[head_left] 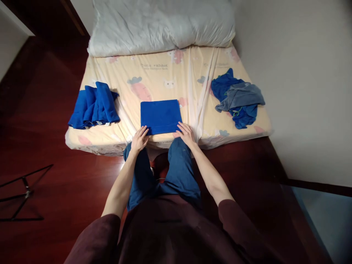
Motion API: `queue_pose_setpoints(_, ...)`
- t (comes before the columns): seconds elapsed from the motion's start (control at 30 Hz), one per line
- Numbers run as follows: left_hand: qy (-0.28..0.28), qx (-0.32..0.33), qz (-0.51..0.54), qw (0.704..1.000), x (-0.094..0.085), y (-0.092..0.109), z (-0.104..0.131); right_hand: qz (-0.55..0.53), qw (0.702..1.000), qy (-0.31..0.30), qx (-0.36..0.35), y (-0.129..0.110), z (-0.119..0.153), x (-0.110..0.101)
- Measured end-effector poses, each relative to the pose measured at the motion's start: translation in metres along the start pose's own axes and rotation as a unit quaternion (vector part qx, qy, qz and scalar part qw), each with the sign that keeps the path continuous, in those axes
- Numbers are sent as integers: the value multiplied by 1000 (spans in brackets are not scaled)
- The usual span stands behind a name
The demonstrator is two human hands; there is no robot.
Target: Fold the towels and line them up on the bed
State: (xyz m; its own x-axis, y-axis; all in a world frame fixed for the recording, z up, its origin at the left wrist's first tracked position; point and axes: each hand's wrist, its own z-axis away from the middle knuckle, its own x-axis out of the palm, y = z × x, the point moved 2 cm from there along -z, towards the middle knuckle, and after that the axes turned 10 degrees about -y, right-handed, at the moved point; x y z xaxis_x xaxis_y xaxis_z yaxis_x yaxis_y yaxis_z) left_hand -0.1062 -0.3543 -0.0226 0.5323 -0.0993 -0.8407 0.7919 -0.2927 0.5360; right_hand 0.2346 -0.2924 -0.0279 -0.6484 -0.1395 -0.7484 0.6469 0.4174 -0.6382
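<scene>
A blue towel (160,116), folded into a flat rectangle, lies near the front edge of the bed. My left hand (140,138) rests at its near left corner, fingers stretched out over the edge. At the near right corner, the fingers of my right hand (186,133) are spread and touch the cloth. To the left is a row of folded blue towels (95,104) leaning on one another, with small white tags at their lower edges. On the right lies a crumpled heap of blue cloths (224,86) with a grey cloth (243,96) on top.
The bed (165,90) has a cream sheet printed with carrots and rabbits. A thick pale quilt (162,27) is rolled at its far side. A white wall (299,80) stands to the right. Black metal stand legs (26,193) are on the red-brown floor (68,183) at left.
</scene>
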Motion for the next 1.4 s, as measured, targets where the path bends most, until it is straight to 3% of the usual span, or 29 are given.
queue_pose_setpoints(0.13,-53,3,-38,998,10,-6,-5,42,991,-121,-35,-3,-11,3)
queue_pose_setpoints(0.3,-88,-37,-68,993,16,-16,-11,41,987,-154,18,14,-23,12)
queue_pose_setpoints(0.6,-25,-58,-27,998,19,-33,-20,23,994,-58,91,28,-17,15)
queue_pose_setpoints(0.83,19,-36,32,999,15,-42,-18,-21,994,-36,103,32,-14,18)
queue_pose_setpoints(1.13,44,-40,98,993,10,-39,-9,-40,992,-13,118,23,1,15)
queue_pose_setpoints(1.27,66,-93,109,987,6,-38,2,-77,987,22,139,22,13,16)
queue_pose_setpoints(1.4,95,-147,130,976,6,-41,5,-191,958,62,202,27,18,22)
